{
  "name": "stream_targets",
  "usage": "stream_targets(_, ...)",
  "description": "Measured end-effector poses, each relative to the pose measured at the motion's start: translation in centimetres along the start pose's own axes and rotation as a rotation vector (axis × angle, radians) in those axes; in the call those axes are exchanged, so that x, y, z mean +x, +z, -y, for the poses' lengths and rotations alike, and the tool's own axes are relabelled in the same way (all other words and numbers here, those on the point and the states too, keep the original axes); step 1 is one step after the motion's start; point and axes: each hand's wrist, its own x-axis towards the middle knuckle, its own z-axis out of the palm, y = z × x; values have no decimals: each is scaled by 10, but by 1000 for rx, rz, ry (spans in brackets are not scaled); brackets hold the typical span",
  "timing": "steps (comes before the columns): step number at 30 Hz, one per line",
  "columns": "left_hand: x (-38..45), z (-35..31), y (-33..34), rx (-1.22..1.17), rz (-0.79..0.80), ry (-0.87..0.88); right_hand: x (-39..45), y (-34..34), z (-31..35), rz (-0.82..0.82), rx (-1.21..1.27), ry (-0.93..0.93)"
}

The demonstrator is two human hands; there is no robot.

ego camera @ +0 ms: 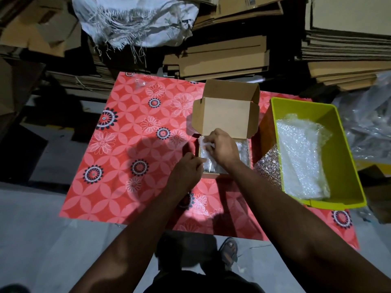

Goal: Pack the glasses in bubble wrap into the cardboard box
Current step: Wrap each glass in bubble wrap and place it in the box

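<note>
Hands [211,157] over half-hidden wrapped glasses [206,156]

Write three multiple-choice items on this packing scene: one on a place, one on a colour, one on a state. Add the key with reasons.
1. Where does the yellow-green bin stand?
A. right of the cardboard box
B. left of it
C. on top of it

2. What is the tablecloth's ground colour?
A. blue
B. red
C. white

3. How is the cardboard box's lid?
A. taped shut
B. torn off
C. open, standing up

Key: A, the bin sits by the box's right side; B, red with flower patterns; C, the lid stands behind the right hand and the left hand, which handle the bubble-wrapped bundle inside.
</note>
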Motion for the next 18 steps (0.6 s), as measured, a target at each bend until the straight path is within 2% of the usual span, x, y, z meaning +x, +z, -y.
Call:
stream_targets(4, -8, 3, 3, 287, -35, 118, -7, -1, -7, 34, -153, -173)
stream_targets(7, -9, 1, 0, 454, -16, 134, -6, -6, -7, 92, -245, -204)
stream_targets(10, -4, -5, 0, 574, 78, 162, -2, -7, 2, 179, -376, -195)
stream_targets(15, -2, -12, -2, 607, 55, 196, 4, -14, -1, 238, -284, -191)
stream_targets(18, -6, -11, -1, 567, 43, 181, 0, -21, -8, 203, -215, -238)
